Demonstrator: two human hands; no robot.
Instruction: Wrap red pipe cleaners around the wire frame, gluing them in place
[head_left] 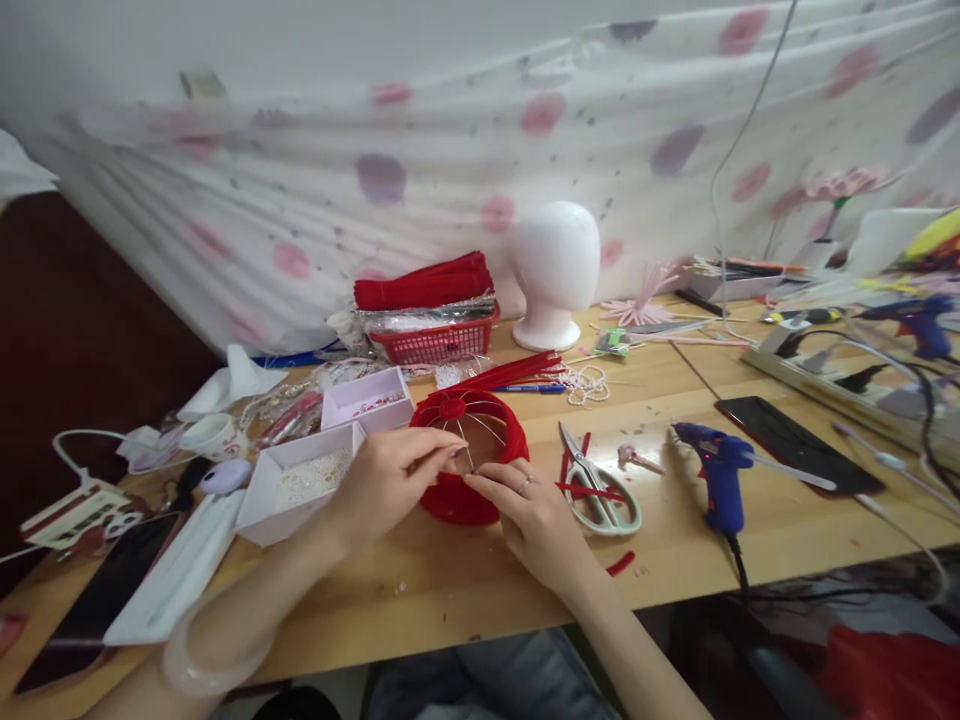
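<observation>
A round red wire frame (466,452), wrapped in red and crossed by thin silver spokes, stands on the wooden table (675,540) in front of me. My left hand (390,478) pinches one of the spokes at the frame's near edge, fingers closed. My right hand (536,515), a ring on one finger, rests against the frame's near right side with its fingertips closed on the same wire. A pale bangle (214,655) sits on my left wrist.
Scissors (600,485) and a blue glue gun (716,470) lie right of the frame. White boxes of beads (304,480), a red basket (439,340), a white foam head (555,265), phones (787,440) and a power strip (840,380) crowd the table.
</observation>
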